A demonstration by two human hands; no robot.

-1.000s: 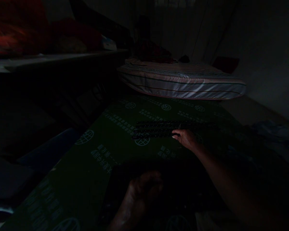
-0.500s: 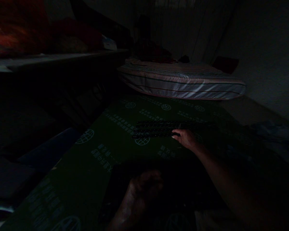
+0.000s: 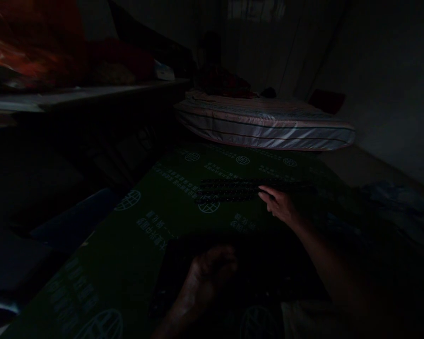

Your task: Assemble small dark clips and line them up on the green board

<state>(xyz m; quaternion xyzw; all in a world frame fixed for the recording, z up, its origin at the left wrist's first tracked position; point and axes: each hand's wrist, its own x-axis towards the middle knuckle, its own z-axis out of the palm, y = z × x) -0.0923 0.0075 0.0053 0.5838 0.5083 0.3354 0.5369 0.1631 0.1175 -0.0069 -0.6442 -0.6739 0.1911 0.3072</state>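
Several long black strips with pale specks lie side by side across the green printed sheet. At their near edge is my right hand, its index finger stretched out and its thumb a little apart; nothing shows between them. Closer to me, my left hand has its fingers curled over a flat black thing on the sheet. Darkness hides what, if anything, those fingers hold, and the black thing's kind cannot be made out.
A striped mattress lies at the far end of the sheet. Along the left runs a shelf or table bearing an orange bag and a small white box. Crumpled pale material lies at the right by the wall.
My right hand has shifted slightly to the right along the strips, and its finger and thumb have parted a little. My left hand stays nearly in place. The view has tilted slightly.
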